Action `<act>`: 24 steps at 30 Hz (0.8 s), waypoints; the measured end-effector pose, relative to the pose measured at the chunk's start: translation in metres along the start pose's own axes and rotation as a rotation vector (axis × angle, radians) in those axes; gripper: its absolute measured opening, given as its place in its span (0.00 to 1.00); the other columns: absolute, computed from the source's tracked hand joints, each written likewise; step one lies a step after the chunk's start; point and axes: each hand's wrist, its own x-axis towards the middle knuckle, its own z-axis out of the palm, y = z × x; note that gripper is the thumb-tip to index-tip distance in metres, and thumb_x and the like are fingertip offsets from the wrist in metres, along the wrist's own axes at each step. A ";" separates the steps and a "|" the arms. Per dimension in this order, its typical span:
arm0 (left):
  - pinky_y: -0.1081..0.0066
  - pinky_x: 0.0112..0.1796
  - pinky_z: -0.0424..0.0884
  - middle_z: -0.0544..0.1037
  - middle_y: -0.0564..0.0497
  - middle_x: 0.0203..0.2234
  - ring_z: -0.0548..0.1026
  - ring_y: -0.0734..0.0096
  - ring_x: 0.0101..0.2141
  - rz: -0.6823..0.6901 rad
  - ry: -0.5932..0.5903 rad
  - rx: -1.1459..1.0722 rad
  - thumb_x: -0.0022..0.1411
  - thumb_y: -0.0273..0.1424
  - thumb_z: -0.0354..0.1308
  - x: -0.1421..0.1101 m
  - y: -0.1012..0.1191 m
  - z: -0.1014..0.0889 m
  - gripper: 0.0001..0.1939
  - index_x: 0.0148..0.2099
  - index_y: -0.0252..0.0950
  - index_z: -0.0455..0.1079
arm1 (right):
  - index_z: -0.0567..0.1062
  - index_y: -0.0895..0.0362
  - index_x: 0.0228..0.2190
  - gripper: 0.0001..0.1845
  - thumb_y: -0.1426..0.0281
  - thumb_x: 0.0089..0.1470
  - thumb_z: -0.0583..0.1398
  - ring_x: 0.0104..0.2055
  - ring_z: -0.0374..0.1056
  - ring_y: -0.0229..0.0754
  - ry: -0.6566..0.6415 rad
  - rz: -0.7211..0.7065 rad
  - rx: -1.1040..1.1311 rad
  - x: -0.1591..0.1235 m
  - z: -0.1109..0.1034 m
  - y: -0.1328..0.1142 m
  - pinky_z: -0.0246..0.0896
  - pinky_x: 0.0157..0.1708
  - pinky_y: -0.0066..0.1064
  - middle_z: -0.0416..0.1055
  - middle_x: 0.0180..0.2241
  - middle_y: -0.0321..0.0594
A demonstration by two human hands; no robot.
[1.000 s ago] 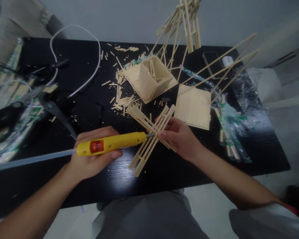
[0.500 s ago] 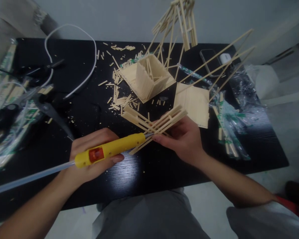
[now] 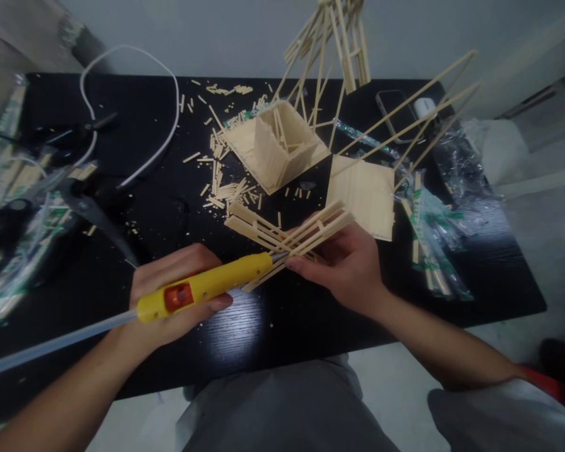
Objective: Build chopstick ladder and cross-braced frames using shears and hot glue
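My left hand (image 3: pixel 176 295) is wrapped round a yellow glue gun (image 3: pixel 226 277), with a long translucent glue stick (image 3: pixel 61 344) coming out of its rear. The gun's metal nozzle meets the crossing of an X-shaped frame of thin wooden sticks (image 3: pixel 322 227); whether glue is flowing I cannot tell. My right hand (image 3: pixel 346 263) grips this frame at its middle, thumb near the nozzle and the other fingers mostly hidden behind the sticks. Beyond it stand a hollow wooden box on a square base (image 3: pixel 282 147) and a flat wooden panel (image 3: pixel 360 198) with long sticks rising from it.
Short cut sticks (image 3: pixel 233 191) lie scattered left of the box. Dark-handled cutters (image 3: pixel 94 210), a white cable (image 3: pixel 175 119) and bagged sticks (image 3: pixel 23 251) are on the left. At right lie a phone (image 3: pixel 398 116) and plastic-wrapped sticks (image 3: pixel 433 245) on the black table (image 3: pixel 320 326).
The X-shaped frame has been tilted and turned in my right hand, its near ends swinging up and away. The glue gun's rear has dropped slightly while its nozzle stays at the crossing.
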 end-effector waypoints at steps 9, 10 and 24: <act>0.65 0.22 0.73 0.76 0.51 0.26 0.76 0.67 0.25 -0.040 -0.015 0.011 0.74 0.45 0.60 0.000 0.005 0.000 0.14 0.40 0.42 0.75 | 0.78 0.50 0.41 0.26 0.68 0.44 0.82 0.48 0.84 0.49 0.012 0.100 -0.026 -0.002 0.002 -0.004 0.83 0.53 0.42 0.86 0.43 0.36; 0.65 0.23 0.73 0.76 0.51 0.26 0.77 0.67 0.25 -0.043 -0.013 0.009 0.75 0.45 0.60 0.000 0.005 0.000 0.14 0.40 0.43 0.74 | 0.77 0.50 0.41 0.26 0.67 0.44 0.82 0.47 0.84 0.49 0.012 0.104 -0.032 -0.002 0.003 -0.005 0.83 0.53 0.43 0.86 0.43 0.37; 0.67 0.26 0.75 0.79 0.50 0.29 0.79 0.67 0.28 -0.010 -0.008 0.023 0.73 0.43 0.63 -0.002 0.001 0.000 0.12 0.44 0.40 0.77 | 0.76 0.49 0.41 0.26 0.66 0.44 0.81 0.48 0.84 0.48 0.023 0.145 0.024 0.000 0.000 -0.004 0.83 0.53 0.44 0.85 0.42 0.36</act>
